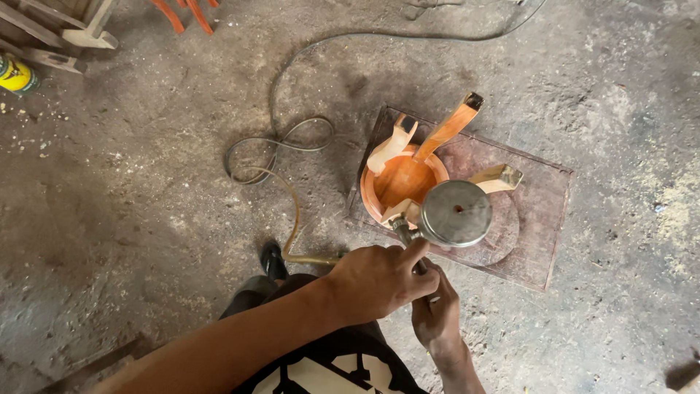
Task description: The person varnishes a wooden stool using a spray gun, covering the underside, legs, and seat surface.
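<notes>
A rough, dusty concrete floor (131,182) fills the view, grey and stained. Near the bottom centre both hands meet on a spray gun (445,219): the left hand (379,281) lies on top with its fingers (415,252) curled about the gun's neck, the thumb stretched toward the cup, while the right hand (436,314) sits beneath it, fingers wrapped shut round the grip, which is mostly hidden. The gun's round metal cup (456,212) faces up at the camera, a small hole in the middle of its lid. Just beyond the cup stands a small wooden stool (405,182) turned upside down, its round seat down and its orange-coloured underside showing; four curved legs rise from it, one (452,124) coloured orange and the others paler, bare-looking wood. The stool rests on a dark reddish board (539,211) laid flat on the floor, with a faint circular mark beside the stool. From below the hands a hose (292,211) runs left, yellowish near the body, then loops and trails away as a grey line toward the top of the view. A black sandalled foot (273,260) shows beside the hose. At the far upper left lie wooden frame pieces (65,29), a yellow can (16,74), and orange-painted legs (186,13).
</notes>
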